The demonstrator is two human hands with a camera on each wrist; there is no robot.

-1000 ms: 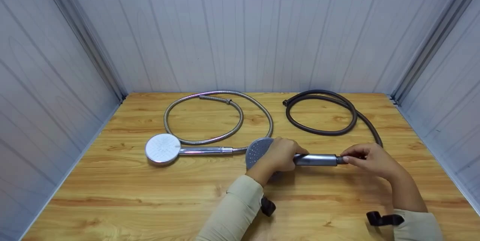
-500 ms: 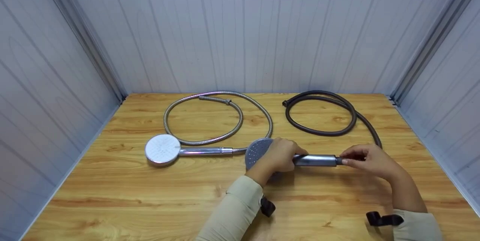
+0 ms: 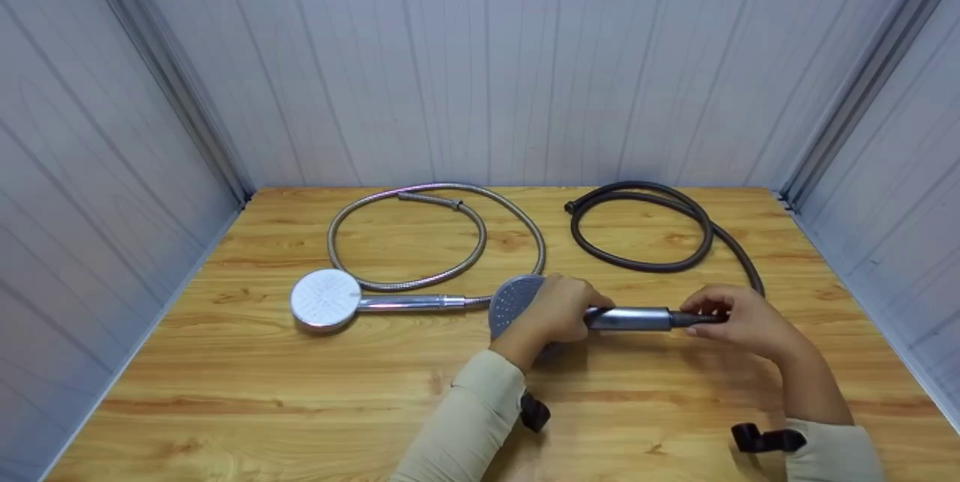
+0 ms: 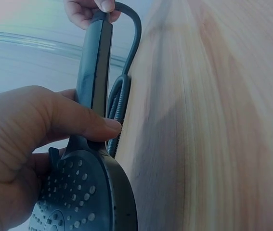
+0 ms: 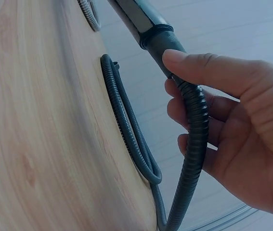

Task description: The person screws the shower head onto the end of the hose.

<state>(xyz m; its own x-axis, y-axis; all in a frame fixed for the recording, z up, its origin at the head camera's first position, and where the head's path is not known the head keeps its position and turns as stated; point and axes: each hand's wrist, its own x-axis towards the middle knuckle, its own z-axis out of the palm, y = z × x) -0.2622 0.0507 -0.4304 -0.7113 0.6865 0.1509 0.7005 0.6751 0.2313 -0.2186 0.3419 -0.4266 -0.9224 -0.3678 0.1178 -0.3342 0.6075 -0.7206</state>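
Observation:
My left hand (image 3: 561, 309) grips a dark grey hand shower head (image 3: 634, 319) by its neck, thumb across it in the left wrist view. The nozzle face (image 4: 73, 192) points up, partly hidden by that hand. The handle lies to the right, toward my right hand (image 3: 742, 323). A black ribbed shower hose (image 5: 196, 125) meets the handle's end through a smooth tapered connector (image 5: 161, 47). In the right wrist view, my right thumb lies on this connector, with the fingers curled behind the hose. The rest of the hose forms a loop on the table at the back right.
A chrome hand shower (image 3: 325, 299) lies on the wooden table (image 3: 300, 407) to the left, its coiled silver hose (image 3: 544, 242) behind it. Pale panel walls (image 3: 480, 61) enclose the back and both sides. Each sleeve carries a black wrist mount (image 3: 765, 438).
My right fingers have loosened and shifted on the connector, so more of it and some ribbed hose now show. My left hand and the shower head have stayed nearly still.

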